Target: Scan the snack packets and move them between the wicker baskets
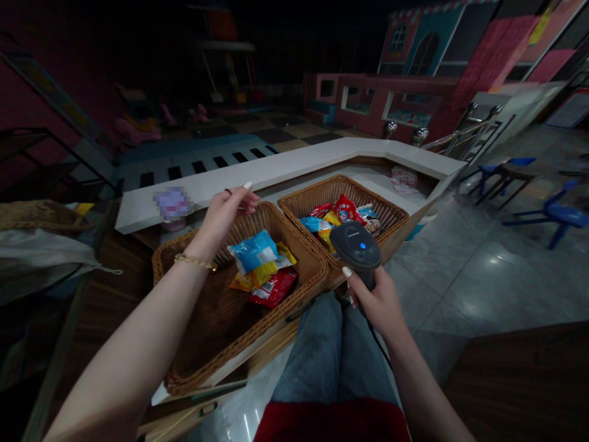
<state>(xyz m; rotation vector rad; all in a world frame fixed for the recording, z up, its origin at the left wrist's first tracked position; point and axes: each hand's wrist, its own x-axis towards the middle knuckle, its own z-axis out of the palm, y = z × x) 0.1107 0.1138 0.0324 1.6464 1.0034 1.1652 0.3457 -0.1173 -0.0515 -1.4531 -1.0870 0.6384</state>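
Observation:
My right hand is wrapped round the handle of a black barcode scanner, whose top shows a blue light. The scanner's head overlaps the near edge of the right wicker basket, which holds several snack packets in red, yellow, blue and white. My left hand hovers over the far rim of the left wicker basket, with loosely extended fingers and nothing visible in them. Below it in that basket lie a blue packet, yellow packets and a red packet.
Both baskets stand on a white counter with a raised ledge. A purple item, partly blurred out, is at the ledge's left end. A white bag lies at far left. Blue chairs stand on the tiled floor at right.

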